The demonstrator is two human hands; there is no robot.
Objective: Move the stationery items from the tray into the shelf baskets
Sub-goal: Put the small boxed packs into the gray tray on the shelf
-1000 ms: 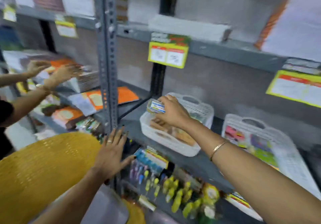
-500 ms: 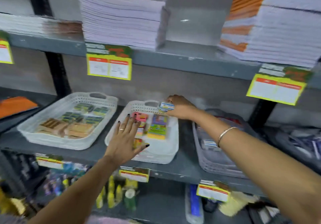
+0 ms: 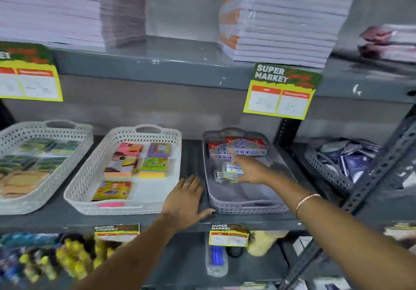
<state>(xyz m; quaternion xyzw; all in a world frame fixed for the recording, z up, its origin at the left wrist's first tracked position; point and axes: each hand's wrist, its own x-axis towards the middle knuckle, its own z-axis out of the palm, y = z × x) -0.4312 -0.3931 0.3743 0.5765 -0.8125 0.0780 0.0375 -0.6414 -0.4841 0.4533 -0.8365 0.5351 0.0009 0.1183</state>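
- Right hand (image 3: 253,170) reaches into the grey basket (image 3: 245,207) on the middle shelf, fingers gripping a small blue-and-white box (image 3: 233,170) low over the basket floor.
- Left hand (image 3: 185,198) lies flat, fingers spread, holding nothing, on the shelf (image 3: 67,219) between grey and white basket (image 3: 126,208).

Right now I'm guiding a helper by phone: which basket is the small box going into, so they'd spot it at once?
On the middle shelf, under the right-hand yellow price sign, three baskets sit in a row. It is the grey basket, third from the left, where the right hand holds a small blue-and-white box. Its two neighbours to the left are white; this one is grey.
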